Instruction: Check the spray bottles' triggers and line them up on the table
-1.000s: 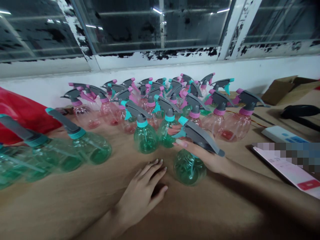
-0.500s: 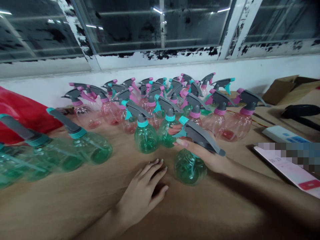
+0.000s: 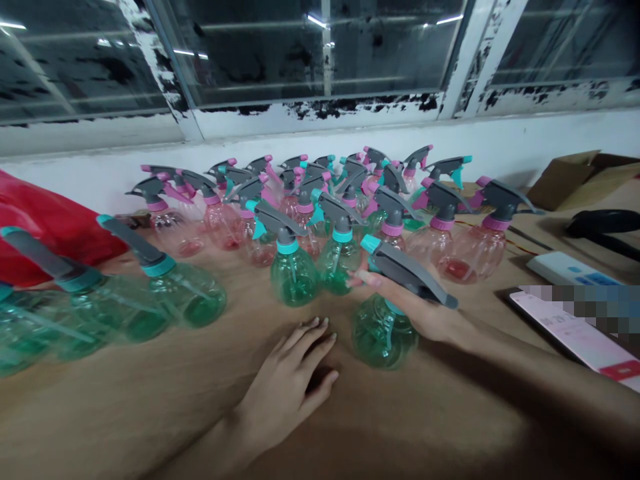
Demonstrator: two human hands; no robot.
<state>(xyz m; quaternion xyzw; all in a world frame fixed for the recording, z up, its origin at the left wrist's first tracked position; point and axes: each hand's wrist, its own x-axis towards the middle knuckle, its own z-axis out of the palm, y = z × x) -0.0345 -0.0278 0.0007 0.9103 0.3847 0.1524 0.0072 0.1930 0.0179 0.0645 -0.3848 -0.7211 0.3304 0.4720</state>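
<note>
My right hand (image 3: 425, 310) is wrapped round the neck and trigger of a green spray bottle (image 3: 383, 337) with a grey and turquoise spray head. The bottle stands nearly upright over the wooden table, its nozzle pointing up and left; its trigger is hidden by my fingers. To its left, my left hand (image 3: 287, 380) lies palm down on the table, fingers spread and holding nothing. Just beyond my hands are two more green spray bottles (image 3: 294, 277), standing close together.
Pink spray bottles (image 3: 473, 253) and a few green ones crowd toward the wall. Several green bottles (image 3: 200, 297) line the left side near a red bag (image 3: 45, 227). On the right are a phone (image 3: 565, 333), a white device (image 3: 570, 270) and an open cardboard box (image 3: 575, 183).
My right fingers have closed further round the spray head, and the trigger that showed before is now hidden. My left hand stays put. The whole view has shifted slightly.
</note>
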